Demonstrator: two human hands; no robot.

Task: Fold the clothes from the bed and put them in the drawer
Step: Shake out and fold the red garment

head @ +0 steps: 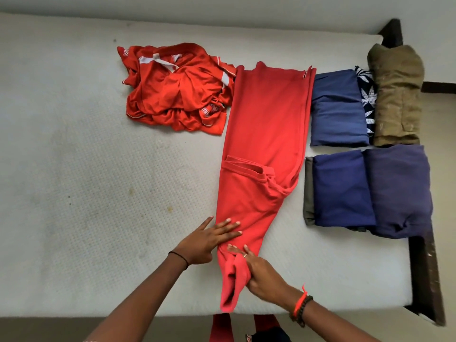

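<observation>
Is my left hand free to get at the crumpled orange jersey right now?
Probably yes. The left hand lies flat on the red garment, holding nothing, and only bare mattress lies between it and the orange jersey.

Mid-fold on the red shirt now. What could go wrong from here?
1. The red T-shirt's near end hangs over the mattress edge, so it may slide off once the flat left hand lifts.
2. The right hand pinches only a bunched fold, so the lengthwise fold could open unevenly.
3. The crumpled orange jersey lies against the T-shirt's far corner and might get dragged along.
</observation>
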